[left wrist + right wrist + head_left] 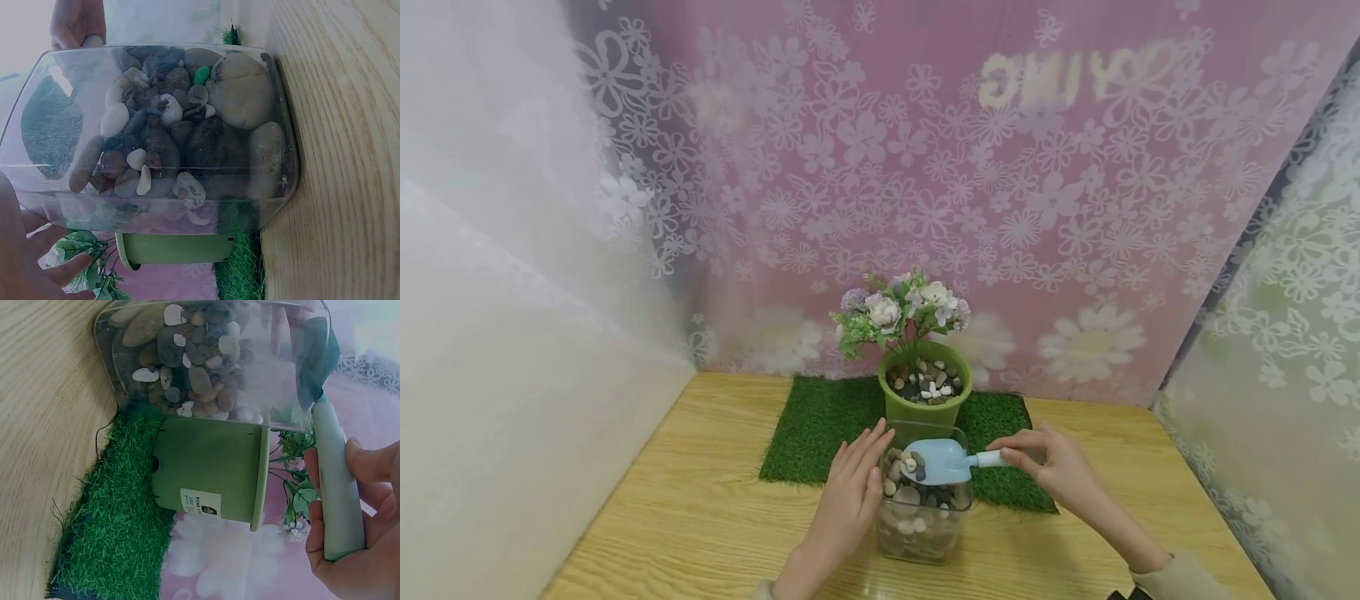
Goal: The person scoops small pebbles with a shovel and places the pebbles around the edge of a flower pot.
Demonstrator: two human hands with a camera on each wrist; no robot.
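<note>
My right hand (1051, 468) holds a small light-blue shovel (942, 463) by its white handle (338, 481), thumb on one side and fingers on the other. A few pebbles (913, 463) lie on the blade, which is over the top of a clear plastic container (925, 546). Inside that container are many stones (240, 90) of mixed sizes and colours. My left hand (850, 493) rests with its fingers extended along the container's left side. Behind the container stands a green flowerpot (927, 412) with pebbles and artificial flowers (902, 310) in it.
A green artificial grass mat (823, 425) lies under the pot on the wooden table (700, 483). Flower-patterned pink curtain (880, 183) hangs behind the table, with pale sheets (520, 317) along the sides.
</note>
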